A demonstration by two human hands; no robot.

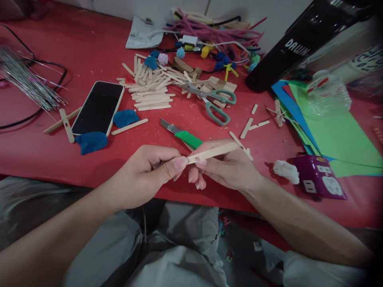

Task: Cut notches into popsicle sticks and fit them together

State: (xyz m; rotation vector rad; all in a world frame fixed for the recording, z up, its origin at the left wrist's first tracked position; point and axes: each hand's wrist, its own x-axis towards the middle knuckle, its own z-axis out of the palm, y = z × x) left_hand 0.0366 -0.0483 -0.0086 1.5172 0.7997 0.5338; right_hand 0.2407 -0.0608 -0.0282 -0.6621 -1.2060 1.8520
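A: Where's the stick?

B: Up in the hands, over the near edge of the red table. It slants, its right end a little farther away than its left.

A: And the grip?

B: The left hand pinches it, thumb on top and fingers curled beneath. The right hand has it too, thumb against the near edge and fingers underneath. How hard either presses, I can't tell.

A: Anything on the stick itself?

B: A small mark between the two thumbs, perhaps a slot; it's too small to be sure. I'd judge this to be fine fingertip work at that spot.

A: So how is it done well?

B: Thumbs close to the mark, as here, so the thin wood is backed on both sides. Light, even pressure; a hard twist could split it along the grain.

A: What about the knife?

B: It lies just beyond the hands, blade towards the far left. Its handle end is hidden behind the right hand, so I can't tell whether they touch. I'd mind the fingers there. The scissors are farther off, by the pile of sticks.
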